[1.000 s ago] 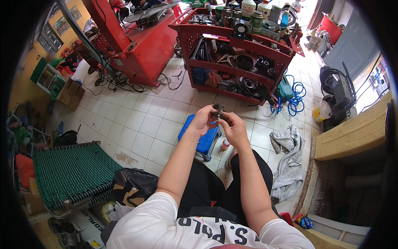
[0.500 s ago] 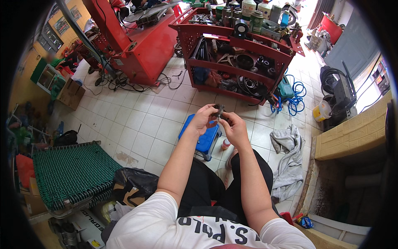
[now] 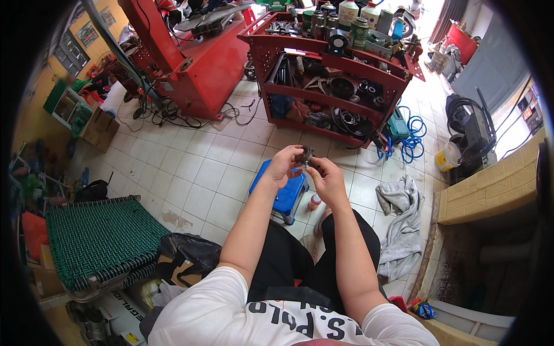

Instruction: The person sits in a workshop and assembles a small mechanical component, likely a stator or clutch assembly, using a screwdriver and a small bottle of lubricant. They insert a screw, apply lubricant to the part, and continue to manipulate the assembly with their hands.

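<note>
Between both hands, in front of my knees, is a small dark grey metal part [image 3: 307, 154] with an uneven outline; its exact kind is too small to make out. My left hand [image 3: 284, 166] grips its left side with thumb and fingers. From the right, my right hand [image 3: 326, 177] pinches its lower edge between thumb and forefinger. Just below the hands stands a blue plastic stool [image 3: 287, 199], partly hidden by my left wrist. A small bottle with reddish contents [image 3: 314, 201] is on the tiles beside the stool.
Ahead stands a red tool cart [image 3: 329, 98] loaded with cans, bottles and parts, next to a red machine [image 3: 202, 81] with cables. A grey cloth [image 3: 399, 225] and a coiled blue hose [image 3: 412, 141] lie on the right. A green woven folding chair [image 3: 104, 236] is at left.
Both hands stay in nearly the same place on the metal part, which appears slightly turned. Otherwise the view has barely shifted.
</note>
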Tool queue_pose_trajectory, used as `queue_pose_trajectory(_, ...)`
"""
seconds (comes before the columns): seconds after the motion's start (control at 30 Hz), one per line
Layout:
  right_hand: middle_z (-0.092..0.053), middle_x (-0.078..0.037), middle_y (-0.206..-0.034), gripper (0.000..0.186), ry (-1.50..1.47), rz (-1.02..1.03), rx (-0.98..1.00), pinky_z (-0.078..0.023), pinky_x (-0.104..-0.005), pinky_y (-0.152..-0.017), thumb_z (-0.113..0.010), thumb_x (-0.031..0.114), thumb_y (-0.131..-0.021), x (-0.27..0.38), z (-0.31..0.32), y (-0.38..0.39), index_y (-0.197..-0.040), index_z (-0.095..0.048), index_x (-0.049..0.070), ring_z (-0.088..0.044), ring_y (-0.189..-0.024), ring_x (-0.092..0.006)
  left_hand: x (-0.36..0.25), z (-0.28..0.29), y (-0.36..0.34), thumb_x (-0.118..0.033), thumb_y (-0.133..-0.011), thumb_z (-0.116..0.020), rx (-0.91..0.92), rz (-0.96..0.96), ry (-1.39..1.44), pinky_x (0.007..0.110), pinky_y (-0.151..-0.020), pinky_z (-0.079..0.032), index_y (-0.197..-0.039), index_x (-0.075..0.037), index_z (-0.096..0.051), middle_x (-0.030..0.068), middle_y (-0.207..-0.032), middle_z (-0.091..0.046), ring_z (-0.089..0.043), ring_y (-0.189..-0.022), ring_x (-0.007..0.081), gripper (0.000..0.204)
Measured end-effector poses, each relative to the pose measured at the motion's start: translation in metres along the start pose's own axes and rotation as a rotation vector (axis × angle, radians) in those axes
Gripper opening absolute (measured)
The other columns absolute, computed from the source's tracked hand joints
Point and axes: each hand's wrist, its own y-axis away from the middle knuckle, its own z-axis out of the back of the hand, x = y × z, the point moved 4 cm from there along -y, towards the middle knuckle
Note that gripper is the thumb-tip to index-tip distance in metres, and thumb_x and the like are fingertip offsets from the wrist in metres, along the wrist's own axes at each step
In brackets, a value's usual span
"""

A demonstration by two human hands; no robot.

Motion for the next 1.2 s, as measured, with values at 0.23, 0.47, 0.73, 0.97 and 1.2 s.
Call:
queue_pose_trajectory(0.23, -0.064, -0.009, -0.085, 0.027, -0.018, -0.01, -0.002, -0.048, -0.0298, -0.064, -0.075, 0.01, -0.089, 0.0, 0.0, 0.0, -0.111, -0.069, -0.003, -0.057, -0.07, -0.017, 0.002, 0.006, -0.002, -0.022, -0.091, -0.069, 0.065, 0.045, 0.11, 0.032, -0.076, -0.051, -0.121, -0.019, -0.06, -0.0047, -0.1, -0.064, -0.059, -0.086, 0.0095, 0.031)
queue_pose_trajectory(0.47, -0.063, -0.013, -0.085, 0.028, -0.022, 0.017, -0.01, -0.048, -0.0336, -0.064, -0.076, 0.012, -0.088, -0.001, 0.001, 0.0, -0.112, -0.069, -0.002, -0.058, -0.068, -0.0235, 0.007, 0.01, -0.01, -0.035, -0.091, -0.065, 0.05, 0.004, 0.014, 0.032, -0.076, -0.05, -0.12, -0.018, -0.06, -0.0046, -0.097, -0.065, -0.058, -0.086, 0.01, 0.034)
queue_pose_trajectory(0.73, -0.066, -0.013, -0.09, 0.028, -0.022, 0.001, -0.004, -0.05, -0.0333, -0.068, -0.074, 0.012, -0.089, 0.0, 0.005, 0.0, -0.113, -0.07, -0.001, -0.062, -0.072, -0.0233, 0.003, 0.004, -0.004, -0.026, -0.09, -0.07, -0.013, -0.022, -0.068, 0.029, -0.072, -0.051, -0.115, -0.019, -0.061, -0.0049, -0.096, -0.064, -0.058, -0.088, 0.0102, 0.028)
queue_pose_trajectory(0.97, -0.067, -0.01, -0.092, 0.028, -0.023, 0.023, 0.006, -0.05, -0.0304, -0.068, -0.075, 0.011, -0.09, -0.003, 0.004, 0.0, -0.114, -0.07, -0.001, -0.062, -0.073, -0.0183, -0.001, 0.004, -0.002, -0.022, -0.09, -0.065, -0.004, -0.009, -0.091, 0.031, -0.076, -0.051, -0.122, -0.018, -0.058, -0.0029, -0.104, -0.063, -0.058, -0.091, 0.0117, 0.032)
queue_pose_trajectory(1.2, -0.066, -0.007, -0.09, 0.028, -0.061, 0.0, 0.073, -0.049, -0.0277, -0.067, -0.076, 0.011, -0.091, -0.003, 0.0, 0.001, -0.115, -0.07, -0.001, -0.059, -0.072, -0.0136, -0.004, 0.015, -0.002, -0.023, -0.089, -0.064, 0.129, 0.01, -0.101, 0.033, -0.079, -0.051, -0.126, -0.016, -0.055, -0.0013, -0.111, -0.063, -0.059, -0.099, 0.0118, 0.038)
